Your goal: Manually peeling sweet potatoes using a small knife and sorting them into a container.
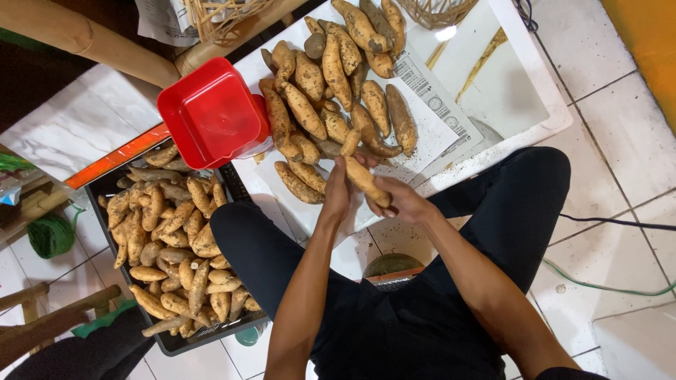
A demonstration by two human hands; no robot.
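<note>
I see a printed white paper sheet (431,112) spread flat under the heap of sweet potatoes, right of centre — it carries a dark block of fine lines and two small round dial-like marks near its right edge. Another white printed sheet (163,20) lies at the top left, partly tucked beneath a woven basket, with grey text too small to make out. At the far left edge sits a clear plastic packet (10,184) — green and blue inside.
</note>
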